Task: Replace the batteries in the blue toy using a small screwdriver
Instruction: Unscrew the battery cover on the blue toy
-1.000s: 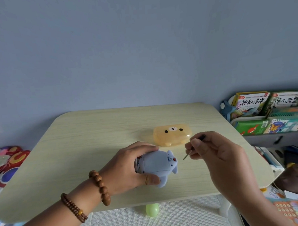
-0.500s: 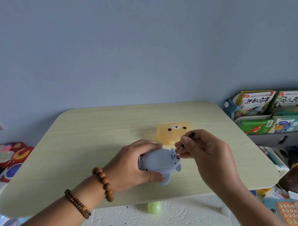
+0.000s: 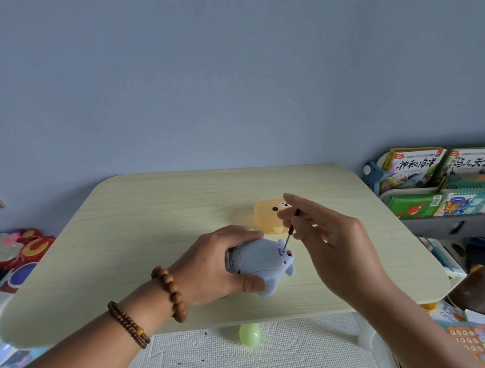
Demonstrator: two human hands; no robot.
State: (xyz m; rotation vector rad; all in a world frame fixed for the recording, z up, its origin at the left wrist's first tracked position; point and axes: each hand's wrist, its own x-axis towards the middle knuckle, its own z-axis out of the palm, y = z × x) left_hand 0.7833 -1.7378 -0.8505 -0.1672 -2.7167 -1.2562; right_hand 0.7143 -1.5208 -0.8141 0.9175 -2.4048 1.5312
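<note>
The left hand (image 3: 211, 264) grips the toy (image 3: 260, 262) on the table (image 3: 142, 216); the right hand (image 3: 328, 240) pinches the screwdriver (image 3: 289, 233), tip touching the toy.

Right hand (image 3: 327, 235) fingers opened; screwdriver (image 3: 290, 231) now steeper, tip seated in blue toy (image 3: 260, 262).

Left hand (image 3: 211, 264) grips the blue toy (image 3: 260, 262); right hand (image 3: 325, 236) sets the screwdriver (image 3: 290, 231) tip into it.
</note>
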